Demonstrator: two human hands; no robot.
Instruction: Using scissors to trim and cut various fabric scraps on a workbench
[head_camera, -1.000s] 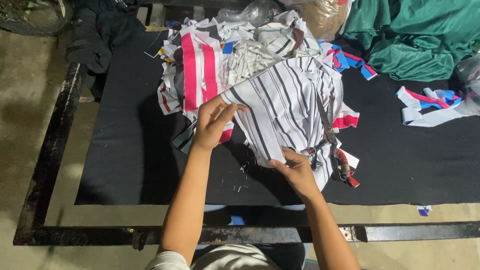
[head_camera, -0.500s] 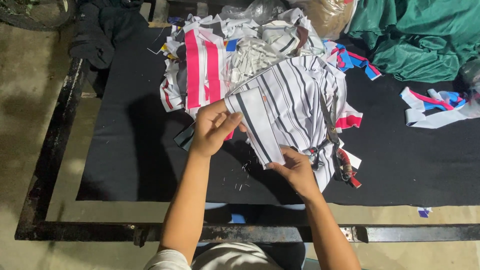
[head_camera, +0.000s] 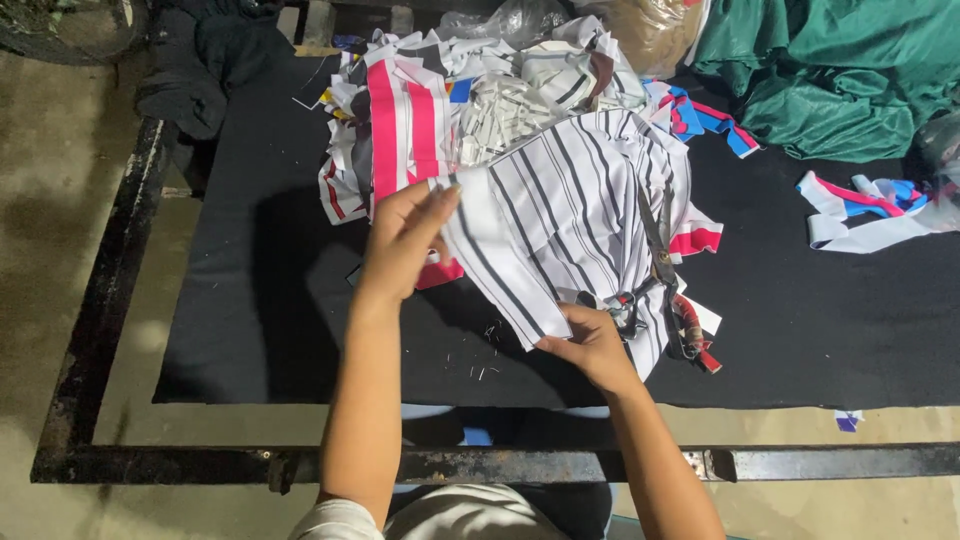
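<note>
Both hands on a white fabric piece w/ dark stripes (head_camera: 560, 215), which lies on the black table mat (head_camera: 250, 300). Left hand (head_camera: 405, 240) pinches its upper-left edge, thumb & fingers closed on the cloth. Right hand (head_camera: 590, 345) grips the lower corner, fingers curled shut on it. Scissors (head_camera: 660, 270) rest on the striped piece, just right of the right hand. Pink-and-white scrap pile (head_camera: 400, 120) sits behind the piece; green cloth (head_camera: 850, 70) well off to its right.
</note>
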